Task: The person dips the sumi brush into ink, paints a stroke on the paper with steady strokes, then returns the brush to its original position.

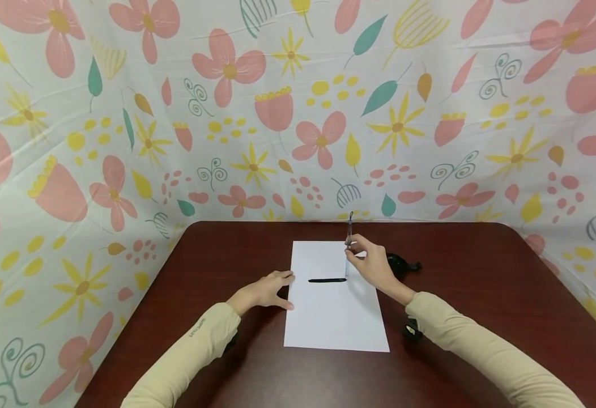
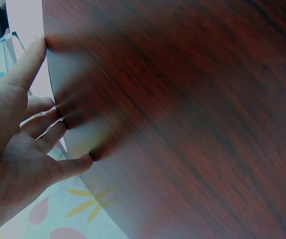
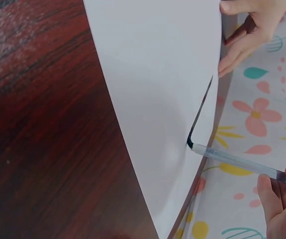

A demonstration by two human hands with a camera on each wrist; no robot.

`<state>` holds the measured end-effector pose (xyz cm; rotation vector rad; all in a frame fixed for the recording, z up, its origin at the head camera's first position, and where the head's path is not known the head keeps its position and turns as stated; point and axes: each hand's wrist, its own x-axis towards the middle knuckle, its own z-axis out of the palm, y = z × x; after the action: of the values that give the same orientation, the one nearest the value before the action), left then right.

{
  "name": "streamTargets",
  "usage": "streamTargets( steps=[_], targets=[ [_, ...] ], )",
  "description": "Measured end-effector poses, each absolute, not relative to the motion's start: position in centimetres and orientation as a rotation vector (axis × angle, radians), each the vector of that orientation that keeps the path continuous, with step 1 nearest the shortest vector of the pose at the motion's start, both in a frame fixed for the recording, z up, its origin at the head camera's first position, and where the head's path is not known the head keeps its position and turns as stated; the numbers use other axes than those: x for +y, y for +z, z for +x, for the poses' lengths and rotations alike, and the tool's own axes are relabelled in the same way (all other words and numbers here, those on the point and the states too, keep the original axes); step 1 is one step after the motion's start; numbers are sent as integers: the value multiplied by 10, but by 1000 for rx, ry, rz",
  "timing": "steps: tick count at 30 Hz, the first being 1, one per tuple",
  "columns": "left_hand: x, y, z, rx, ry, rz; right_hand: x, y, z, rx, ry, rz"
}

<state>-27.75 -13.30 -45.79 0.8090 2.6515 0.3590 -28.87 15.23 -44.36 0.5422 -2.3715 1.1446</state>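
Observation:
A sheet of white paper (image 1: 336, 323) lies on the table, with a black horizontal stroke (image 1: 327, 280) across its upper part. My right hand (image 1: 371, 263) pinches a brush pen (image 3: 242, 162) with a translucent barrel, held upright in the head view. Its dark tip touches the paper at the right end of the stroke, as the right wrist view shows. My left hand (image 1: 267, 290) rests with spread fingers at the left edge of the sheet. In the left wrist view, the fingertips (image 2: 89, 158) meet the table and the paper's edge.
A glossy black object (image 1: 402, 264) with a narrow projecting end sits just right of the right hand, partly hidden by it. The dark red-brown wooden table (image 1: 461, 266) ends at a flower-patterned cloth (image 1: 323, 113) behind and at the sides.

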Motion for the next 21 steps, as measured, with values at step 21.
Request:
streamTargets(
  steps=[21],
  targets=[
    [-135,-459,-277,2637,376,860,156,-441,-287,-2372,1114,592]
  ],
)
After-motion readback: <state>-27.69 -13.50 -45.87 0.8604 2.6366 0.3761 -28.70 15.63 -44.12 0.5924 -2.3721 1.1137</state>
